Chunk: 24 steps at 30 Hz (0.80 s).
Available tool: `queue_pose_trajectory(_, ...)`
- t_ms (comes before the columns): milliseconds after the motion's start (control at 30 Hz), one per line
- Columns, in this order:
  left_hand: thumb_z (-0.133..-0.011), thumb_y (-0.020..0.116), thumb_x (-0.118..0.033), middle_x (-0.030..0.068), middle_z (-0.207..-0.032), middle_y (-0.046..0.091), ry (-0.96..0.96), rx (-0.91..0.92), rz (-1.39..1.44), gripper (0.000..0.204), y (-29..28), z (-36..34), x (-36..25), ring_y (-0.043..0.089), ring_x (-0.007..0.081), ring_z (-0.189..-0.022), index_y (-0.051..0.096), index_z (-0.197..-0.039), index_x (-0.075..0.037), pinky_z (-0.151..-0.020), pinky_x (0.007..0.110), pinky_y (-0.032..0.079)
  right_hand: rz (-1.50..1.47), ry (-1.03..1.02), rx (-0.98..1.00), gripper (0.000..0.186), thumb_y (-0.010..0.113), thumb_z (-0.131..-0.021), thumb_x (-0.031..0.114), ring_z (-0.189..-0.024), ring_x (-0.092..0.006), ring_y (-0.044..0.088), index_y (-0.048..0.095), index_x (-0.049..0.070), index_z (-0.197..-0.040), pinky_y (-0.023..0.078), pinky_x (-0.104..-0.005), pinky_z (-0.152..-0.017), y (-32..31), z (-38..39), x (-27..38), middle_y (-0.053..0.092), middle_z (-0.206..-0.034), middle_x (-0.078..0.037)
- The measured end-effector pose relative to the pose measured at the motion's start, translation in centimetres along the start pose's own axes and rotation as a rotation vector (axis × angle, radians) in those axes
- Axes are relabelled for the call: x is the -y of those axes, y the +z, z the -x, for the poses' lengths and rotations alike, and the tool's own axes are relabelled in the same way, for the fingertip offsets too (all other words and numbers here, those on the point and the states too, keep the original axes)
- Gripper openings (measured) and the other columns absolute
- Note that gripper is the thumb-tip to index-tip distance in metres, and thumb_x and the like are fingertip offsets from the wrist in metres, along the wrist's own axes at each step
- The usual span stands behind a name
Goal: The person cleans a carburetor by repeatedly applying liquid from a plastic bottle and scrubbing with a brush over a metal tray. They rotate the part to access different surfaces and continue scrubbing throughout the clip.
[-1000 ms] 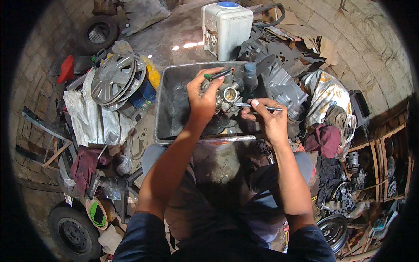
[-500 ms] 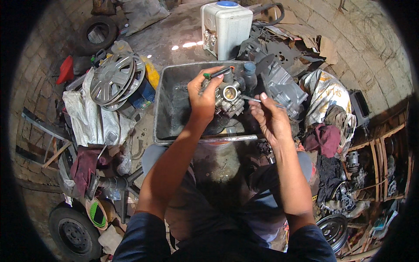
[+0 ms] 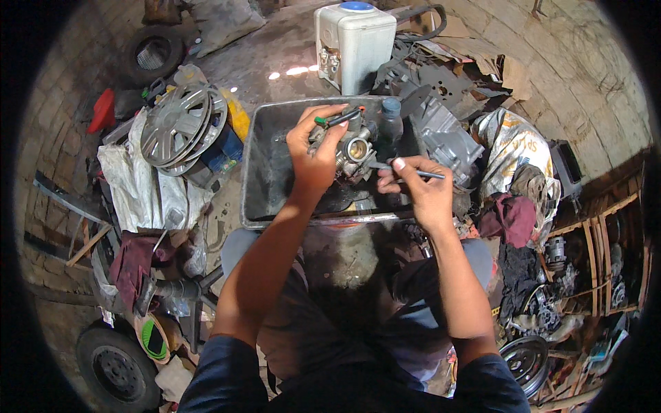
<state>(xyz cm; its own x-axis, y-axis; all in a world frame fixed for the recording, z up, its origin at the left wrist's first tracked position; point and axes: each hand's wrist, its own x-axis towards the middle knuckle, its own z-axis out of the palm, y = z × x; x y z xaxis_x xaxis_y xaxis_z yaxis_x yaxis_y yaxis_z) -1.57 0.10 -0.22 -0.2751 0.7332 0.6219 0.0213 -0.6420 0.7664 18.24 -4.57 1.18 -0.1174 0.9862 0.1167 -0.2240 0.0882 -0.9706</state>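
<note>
Evidently the work is midway rather than finished: the metal part (image 3: 354, 162) is up in the person's grip, over the dark tub (image 3: 248, 175), and has not been set down. Starting at the left, the bare left forearm rises from the lower edge and slants inward to the left hand (image 3: 311, 164), which is wrapped around the part's left side, thumb toward the middle and fingers curled over the top. A black rod (image 3: 339, 119) with a green end lies across those fingers; whether it is loose or fixed to the part, I cannot tell. The part's round opening faces the viewer, and its body looks to be in one piece. How much of its surface has been dealt with, and how much is left, cannot be judged at this size. Right of it stands a capped bottle (image 3: 391, 129). Below the bottle, the slim metal tool (image 3: 434, 175) points leftward at the part's right side, its tip at or just beside the metal. Rightmost, the right hand (image 3: 425, 189) pinches that tool between thumb and fingers, pen-fashion, its forearm coming up steeply and leaning slightly left.
</note>
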Motion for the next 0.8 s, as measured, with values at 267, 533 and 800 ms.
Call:
queue_pose_trajectory(267,-0.084,0.07,0.004,0.015,-0.106,0.071,-0.004,0.005,-0.043,0.025,0.2,0.3,-0.1,0.068,0.0216,-0.101,0.076,-0.109,0.004,-0.095,0.031,0.049,-0.026,0.019,-0.003,0.019,0.069,-0.101,0.007,-0.08,-0.0221,0.074,0.072,-0.012,-0.1,0.065,-0.033,-0.073,0.2,0.3,-0.2,0.075,-0.093,-0.021)
queue_pose_trajectory(533,-0.084,0.07,0.004,0.0153,-0.105,0.071,0.056,0.039,-0.104,0.025,0.0,0.3,-0.7,0.068,0.0219,-0.1,0.075,-0.108,0.004,-0.094,0.032,0.049,0.058,-0.037,-0.066,0.017,0.068,-0.1,0.005,-0.082,-0.021,0.075,0.073,-0.012,-0.102,0.065,-0.0332,-0.075,0.2,0.1,-0.3,0.075,-0.091,-0.019)
queue_pose_trajectory(800,-0.083,0.071,0.005,0.0152,-0.106,0.071,0.046,0.029,-0.094,0.026,0.1,0.3,-0.6,0.067,0.0224,-0.1,0.076,-0.108,0.003,-0.094,0.032,0.049,0.073,-0.048,-0.068,0.016,0.07,-0.1,0.004,-0.08,-0.019,0.074,0.073,-0.011,-0.101,0.064,-0.0316,-0.072,0.1,-0.1,-0.4,0.075,-0.091,-0.017)
